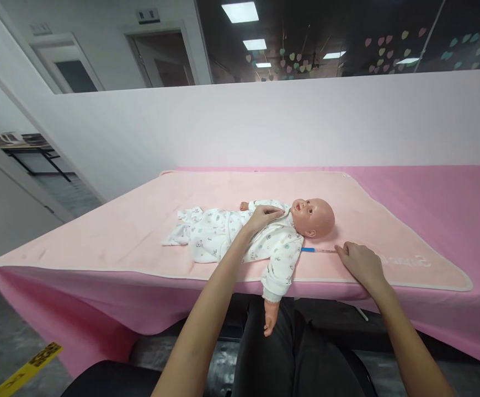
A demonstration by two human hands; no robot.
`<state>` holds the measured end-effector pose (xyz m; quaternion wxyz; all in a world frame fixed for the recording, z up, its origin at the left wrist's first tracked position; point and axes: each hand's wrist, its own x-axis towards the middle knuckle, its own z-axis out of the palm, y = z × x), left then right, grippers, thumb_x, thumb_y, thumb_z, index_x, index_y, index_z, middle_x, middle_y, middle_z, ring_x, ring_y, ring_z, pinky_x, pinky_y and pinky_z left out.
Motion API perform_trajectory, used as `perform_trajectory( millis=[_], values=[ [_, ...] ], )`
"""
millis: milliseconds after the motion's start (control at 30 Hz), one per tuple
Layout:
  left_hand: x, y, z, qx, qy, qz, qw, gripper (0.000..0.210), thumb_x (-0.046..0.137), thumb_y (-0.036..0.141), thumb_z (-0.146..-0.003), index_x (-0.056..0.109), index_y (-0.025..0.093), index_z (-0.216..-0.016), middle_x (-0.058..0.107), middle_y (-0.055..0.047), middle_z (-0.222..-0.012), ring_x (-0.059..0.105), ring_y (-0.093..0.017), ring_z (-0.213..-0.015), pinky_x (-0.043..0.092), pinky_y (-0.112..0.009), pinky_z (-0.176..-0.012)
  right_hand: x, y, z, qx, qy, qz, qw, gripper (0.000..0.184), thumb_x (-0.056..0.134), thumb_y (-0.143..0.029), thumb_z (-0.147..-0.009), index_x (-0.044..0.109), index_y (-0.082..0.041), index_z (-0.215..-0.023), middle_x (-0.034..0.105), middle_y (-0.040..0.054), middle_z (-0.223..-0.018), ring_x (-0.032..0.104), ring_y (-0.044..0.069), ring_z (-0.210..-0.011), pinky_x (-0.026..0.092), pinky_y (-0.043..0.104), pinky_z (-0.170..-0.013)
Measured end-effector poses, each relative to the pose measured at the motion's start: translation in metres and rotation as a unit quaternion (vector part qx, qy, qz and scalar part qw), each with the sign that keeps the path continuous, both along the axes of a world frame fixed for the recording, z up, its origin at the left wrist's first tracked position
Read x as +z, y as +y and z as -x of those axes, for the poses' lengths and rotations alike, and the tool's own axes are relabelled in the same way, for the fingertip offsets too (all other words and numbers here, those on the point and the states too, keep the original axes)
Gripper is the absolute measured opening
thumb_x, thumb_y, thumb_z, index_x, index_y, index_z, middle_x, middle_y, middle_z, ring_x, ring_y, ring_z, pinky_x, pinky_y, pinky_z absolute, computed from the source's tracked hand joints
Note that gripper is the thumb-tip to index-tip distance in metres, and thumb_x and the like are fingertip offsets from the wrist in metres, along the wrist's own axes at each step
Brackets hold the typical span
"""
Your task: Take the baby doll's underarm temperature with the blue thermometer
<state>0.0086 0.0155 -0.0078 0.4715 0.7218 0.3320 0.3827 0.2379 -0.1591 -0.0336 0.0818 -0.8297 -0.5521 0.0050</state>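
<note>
A baby doll (312, 216) in a white patterned outfit (211, 231) lies on its back, its head to the right. My left hand (266, 216) rests on the doll's upper chest by the collar, fingers stretched out. At the doll's near armpit lies a slim thermometer (308, 250) with a blue end, partly hidden by the sleeve. My right hand (360, 263) is closed at the thin outer end of this thermometer, just beyond the doll's head. The doll's near arm (270, 315) hangs over the table's front edge.
Under the doll a pale pink mat (111, 231) covers part of a table with a pink cloth (442, 209). A white wall (265, 127) with a dark window above stands behind. My legs (265, 353) are below the front edge, and a yellow strip (27, 369) shows at lower left.
</note>
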Motion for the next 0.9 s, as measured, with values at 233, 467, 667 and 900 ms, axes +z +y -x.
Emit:
perform_trajectory(
  millis=[233, 467, 667, 900],
  values=[
    [0.003, -0.005, 0.002, 0.007, -0.037, 0.003, 0.999, 0.028, 0.072, 0.037, -0.06, 0.072, 0.014, -0.076, 0.071, -0.008, -0.083, 0.062, -0.019, -0.082, 0.046, -0.028, -0.076, 0.016, 0.036, 0.061, 0.148, 0.076, -0.236, 0.957, 0.025, 0.042, -0.036, -0.086, 0.06, -0.02, -0.081, 0.066, 0.0046, -0.076, 0.061, 0.017, -0.068, 0.038, 0.025, -0.057],
    [0.001, -0.005, 0.008, 0.045, -0.084, 0.004, 0.995, 0.023, 0.071, 0.033, -0.06, 0.072, 0.014, -0.073, 0.07, -0.006, -0.08, 0.062, -0.018, -0.08, 0.046, -0.028, -0.074, 0.005, 0.095, 0.129, 0.293, 0.091, -0.332, 0.892, 0.027, 0.037, -0.012, -0.083, 0.06, -0.018, -0.096, 0.065, 0.0081, -0.091, 0.061, 0.017, -0.073, 0.044, 0.026, -0.059],
    [0.004, -0.006, 0.012, 0.067, -0.085, -0.012, 0.994, 0.018, 0.066, 0.027, -0.061, 0.073, 0.017, -0.074, 0.071, -0.004, -0.083, 0.061, -0.018, -0.085, 0.046, -0.027, -0.079, -0.011, 0.097, 0.122, 0.275, 0.253, -0.481, 0.793, 0.025, 0.035, -0.015, -0.084, 0.058, -0.017, -0.093, 0.063, 0.0072, -0.09, 0.059, 0.017, -0.085, 0.047, 0.029, -0.077],
    [0.005, -0.012, 0.015, -0.013, -0.031, -0.035, 0.999, 0.021, 0.067, 0.027, -0.061, 0.073, 0.013, -0.076, 0.07, -0.007, -0.075, 0.062, -0.018, -0.073, 0.047, -0.026, -0.069, -0.006, 0.099, 0.126, 0.25, 0.28, -0.518, 0.769, 0.021, 0.039, -0.019, -0.085, 0.059, -0.018, -0.091, 0.061, 0.007, -0.087, 0.058, 0.016, -0.085, 0.048, 0.031, -0.08]
  ],
)
